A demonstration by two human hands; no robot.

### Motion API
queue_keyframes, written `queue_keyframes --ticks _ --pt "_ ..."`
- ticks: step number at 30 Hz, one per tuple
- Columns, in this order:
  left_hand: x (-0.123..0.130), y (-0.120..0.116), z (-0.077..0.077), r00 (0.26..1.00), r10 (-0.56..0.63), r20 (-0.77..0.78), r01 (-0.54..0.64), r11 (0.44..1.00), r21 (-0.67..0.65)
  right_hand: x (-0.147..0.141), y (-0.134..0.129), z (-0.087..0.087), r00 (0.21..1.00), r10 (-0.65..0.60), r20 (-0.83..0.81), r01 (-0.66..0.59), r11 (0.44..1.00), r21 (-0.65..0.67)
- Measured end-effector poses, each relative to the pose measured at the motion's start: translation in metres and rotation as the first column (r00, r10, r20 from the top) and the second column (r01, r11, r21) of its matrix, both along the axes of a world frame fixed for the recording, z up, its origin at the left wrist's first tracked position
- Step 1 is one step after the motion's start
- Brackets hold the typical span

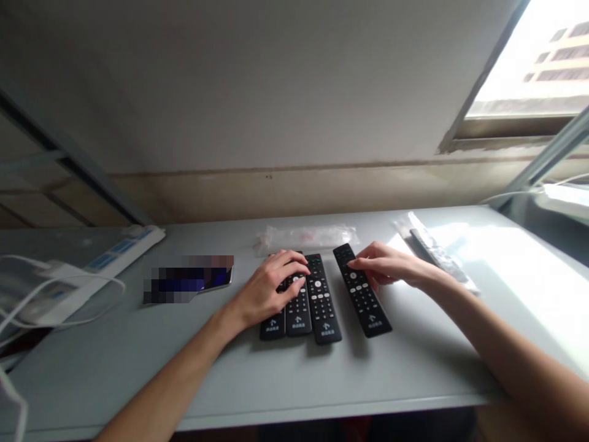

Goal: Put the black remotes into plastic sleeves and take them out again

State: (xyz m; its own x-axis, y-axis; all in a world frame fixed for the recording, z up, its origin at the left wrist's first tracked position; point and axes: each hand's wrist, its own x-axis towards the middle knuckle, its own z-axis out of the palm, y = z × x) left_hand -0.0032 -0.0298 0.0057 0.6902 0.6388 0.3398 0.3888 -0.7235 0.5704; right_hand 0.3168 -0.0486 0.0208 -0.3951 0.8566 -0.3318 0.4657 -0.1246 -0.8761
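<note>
Right of the frame's middle, the right hand [381, 264] grasps the fourth remote [367, 304] between thumb and fingers, its lower end leaning toward the bottom right. Just left of it, at lower centre, three remotes [325, 313] lie side by side on the table [230, 374], the rightmost slightly angled. The left hand [273, 285] lies over the left two, fingers spread; whether it clasps either, I cannot tell. Clear wrap [317, 236] lies behind them, near the centre. A bagged remote [435, 252] sits at centre right, a partly blurred phone [221, 279] left of centre, and a power strip [117, 253] farther left.
</note>
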Motion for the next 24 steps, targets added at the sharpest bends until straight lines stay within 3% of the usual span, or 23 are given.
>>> queue_keyframes --ticks 4,8,16,20,24 --pt "0.000 -0.003 0.001 0.994 -0.084 -0.063 0.082 0.996 -0.043 -0.014 -0.004 -0.008 0.996 0.090 0.002 -0.090 0.996 -0.002" --pt "0.000 -0.002 0.000 0.993 -0.103 -0.052 0.099 0.992 -0.076 -0.021 -0.008 -0.014 0.997 0.055 0.056 -0.058 0.997 0.051" --pt "0.003 0.001 -0.006 1.000 0.018 -0.001 -0.018 0.989 -0.147 -0.035 -0.014 -0.016 0.983 -0.055 0.174 0.022 0.982 0.186" --pt "0.002 0.002 -0.007 0.999 0.050 -0.008 -0.051 0.990 -0.129 -0.045 -0.012 -0.025 0.923 -0.215 0.318 0.074 0.913 0.402" --pt "0.001 0.002 -0.008 0.997 0.003 -0.071 -0.011 0.994 -0.105 -0.050 -0.008 -0.034 0.882 -0.331 0.336 0.094 0.822 0.561"
